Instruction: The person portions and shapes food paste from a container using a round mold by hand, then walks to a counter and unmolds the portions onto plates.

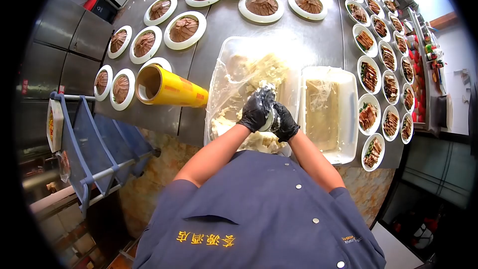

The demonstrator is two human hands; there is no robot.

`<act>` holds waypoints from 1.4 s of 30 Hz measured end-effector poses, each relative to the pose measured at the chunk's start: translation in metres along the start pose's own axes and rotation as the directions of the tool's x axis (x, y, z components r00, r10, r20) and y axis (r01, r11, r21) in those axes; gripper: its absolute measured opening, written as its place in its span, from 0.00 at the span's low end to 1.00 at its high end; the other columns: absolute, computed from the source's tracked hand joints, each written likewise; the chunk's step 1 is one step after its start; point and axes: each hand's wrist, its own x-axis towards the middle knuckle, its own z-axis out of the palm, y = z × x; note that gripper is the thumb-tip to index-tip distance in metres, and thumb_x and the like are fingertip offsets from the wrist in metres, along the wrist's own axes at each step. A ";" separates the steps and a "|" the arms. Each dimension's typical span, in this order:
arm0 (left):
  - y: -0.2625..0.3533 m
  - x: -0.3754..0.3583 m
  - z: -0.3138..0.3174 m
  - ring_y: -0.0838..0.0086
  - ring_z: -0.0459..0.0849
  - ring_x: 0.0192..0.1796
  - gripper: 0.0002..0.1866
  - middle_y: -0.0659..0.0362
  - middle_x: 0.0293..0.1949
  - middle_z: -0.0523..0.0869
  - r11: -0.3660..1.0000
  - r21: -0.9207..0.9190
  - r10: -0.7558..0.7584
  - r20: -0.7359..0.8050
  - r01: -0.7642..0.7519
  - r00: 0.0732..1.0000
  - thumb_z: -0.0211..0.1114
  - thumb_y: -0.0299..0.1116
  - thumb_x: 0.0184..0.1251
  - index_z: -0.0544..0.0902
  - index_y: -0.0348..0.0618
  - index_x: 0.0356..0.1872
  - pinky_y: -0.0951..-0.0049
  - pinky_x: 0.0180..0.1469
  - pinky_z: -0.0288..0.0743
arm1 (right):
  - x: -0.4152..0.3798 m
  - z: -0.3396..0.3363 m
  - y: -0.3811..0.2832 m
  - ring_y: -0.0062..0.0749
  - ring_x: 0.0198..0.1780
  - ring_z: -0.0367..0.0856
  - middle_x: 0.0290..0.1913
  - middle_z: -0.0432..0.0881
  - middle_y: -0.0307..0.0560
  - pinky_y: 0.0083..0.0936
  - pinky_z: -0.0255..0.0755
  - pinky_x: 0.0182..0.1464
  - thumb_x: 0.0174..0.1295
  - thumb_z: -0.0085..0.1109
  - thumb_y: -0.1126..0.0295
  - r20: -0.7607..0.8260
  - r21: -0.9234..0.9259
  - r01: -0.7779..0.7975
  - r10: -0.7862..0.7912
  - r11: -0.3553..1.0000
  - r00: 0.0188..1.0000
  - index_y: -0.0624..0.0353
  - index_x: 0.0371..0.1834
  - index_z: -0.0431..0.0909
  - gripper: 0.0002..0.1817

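Note:
Both my hands wear black gloves and meet above a clear plastic tub (pixel 217 77) of pale, lumpy mash (pixel 266 69). White mash smears the curled fingers of my left hand (pixel 256 111); what lies under them is hidden. My right hand (pixel 285 123) wraps a small pale rounded thing (pixel 269 120), perhaps a small bowl, mostly covered by the gloves. Against the tub's right side stands a second clear tub (pixel 352 114), with pale residue and a crumpled clear film inside. A yellow roll with a hollow core (pixel 181 88) lies left of the tub.
White plates of fanned sliced meat (pixel 184 30) cover the left and far parts of the steel table (pixel 219 25). Rows of bowls with sliced meat and greens (pixel 369 76) line its right side. A blue rack (pixel 107 142) stands at the left; shelves (pixel 423 65) are at the right.

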 end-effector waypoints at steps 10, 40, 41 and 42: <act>-0.111 -0.004 -0.017 0.66 0.75 0.71 0.33 0.56 0.71 0.76 0.348 -0.759 -0.026 0.579 0.550 0.815 0.66 0.36 0.73 0.66 0.46 0.77 0.69 0.70 0.74 | -0.008 -0.006 -0.016 0.51 0.67 0.75 0.69 0.75 0.52 0.45 0.65 0.74 0.63 0.65 0.52 -0.092 -0.150 0.110 -0.124 0.983 0.988 0.59 0.74 0.68 0.38; -0.021 0.017 -0.047 0.68 0.85 0.56 0.20 0.54 0.54 0.84 0.524 -0.670 -0.278 0.449 0.526 0.849 0.64 0.25 0.72 0.77 0.36 0.63 0.66 0.62 0.80 | -0.044 0.045 -0.013 0.31 0.65 0.77 0.65 0.76 0.42 0.33 0.78 0.64 0.52 0.82 0.67 0.130 -0.273 0.195 -0.165 0.942 0.978 0.55 0.74 0.63 0.47; -0.033 0.016 -0.045 0.69 0.85 0.56 0.21 0.55 0.55 0.84 0.549 -0.648 -0.290 0.445 0.528 0.847 0.64 0.25 0.73 0.76 0.37 0.65 0.66 0.62 0.80 | -0.047 0.047 -0.016 0.33 0.66 0.76 0.67 0.75 0.43 0.35 0.78 0.65 0.54 0.80 0.68 0.136 -0.376 0.250 -0.213 0.892 0.967 0.55 0.75 0.62 0.46; -0.044 0.016 -0.043 0.69 0.84 0.57 0.22 0.55 0.56 0.84 0.573 -0.626 -0.302 0.439 0.529 0.846 0.64 0.25 0.73 0.75 0.39 0.67 0.67 0.62 0.80 | -0.050 0.048 -0.018 0.36 0.66 0.76 0.68 0.74 0.44 0.37 0.78 0.66 0.57 0.78 0.70 0.149 -0.473 0.299 -0.260 0.828 0.954 0.54 0.76 0.61 0.45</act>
